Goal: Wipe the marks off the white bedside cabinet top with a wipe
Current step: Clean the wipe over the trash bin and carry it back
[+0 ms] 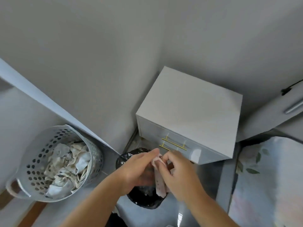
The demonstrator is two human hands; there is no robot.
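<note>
Both my hands meet over the black-lined bin (144,199), the landmark here, because that is where a spent wipe would drop; my left hand (139,169) and right hand (178,176) hold the pinkish, speckled wipe (159,181) between them, the fingers of each pinched together on its upper edge while the rest hangs down over the bin's mouth; I judge I am either folding it to a fresh face or about to let it go, and cannot say which; left of the bin, a perforated laundry basket (54,163) holds crumpled cloth; just beyond the bin stands the white bedside cabinet (188,112), gold drawer handles (173,145) facing me, its top bare and, through the blur, showing no marks I can make out.
</note>
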